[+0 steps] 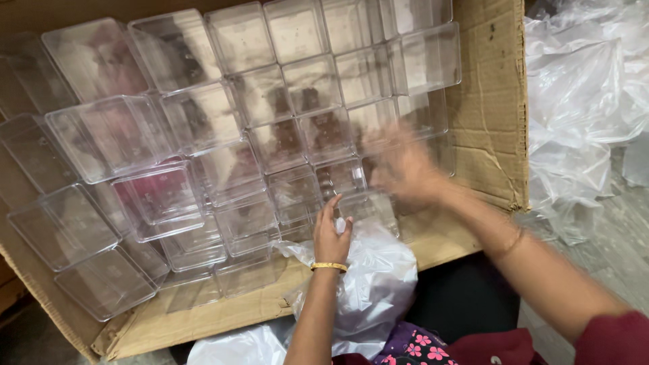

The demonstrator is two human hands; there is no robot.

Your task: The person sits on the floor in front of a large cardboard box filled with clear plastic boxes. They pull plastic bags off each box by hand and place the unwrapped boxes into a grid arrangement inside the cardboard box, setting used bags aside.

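Nearest, left hand (pixel 331 233), fingers curled, pinched the top of a plastic bag (pixel 372 284) at the cardboard box's (pixel 490 101) near edge. Just beyond, right hand (pixel 402 169) blurred; finger state unclear. Farther in, clear plastic containers (pixel 203 135) stacked across the box to its far edge.

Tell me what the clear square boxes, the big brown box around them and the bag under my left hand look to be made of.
Clear square boxes: seemingly rigid glossy plastic, see-through with bright edges. Big brown box: matte corrugated cardboard, creased with torn edges. Whitish bag under the left hand: thin plastic film, crinkled and shiny. The right hand is blurred.
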